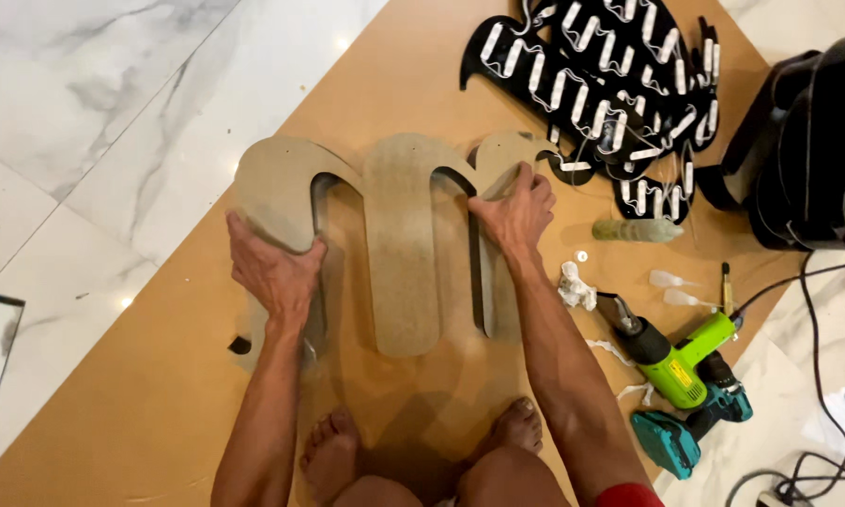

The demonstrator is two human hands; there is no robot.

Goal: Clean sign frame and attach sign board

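A large brown board cut into a letter shape with three legs [402,235] lies on a brown sheet [141,394] spread over the floor. My left hand [272,268] presses on the left leg of the shape, fingers wrapped over its inner edge. My right hand [516,211] grips the right leg near its top curve. A dark edge shows under the shape, as if it sits on a black backing. My two bare feet [333,455] rest on the sheet just below the shape.
A pile of black letter panels with white light strips [610,84] lies at the top right. A green and black tool [671,361], a teal drill [690,427], a sealant tube [637,230], nozzles and crumpled tissue [576,286] lie to the right. Black chair and cables stand at the far right; marble floor at the left.
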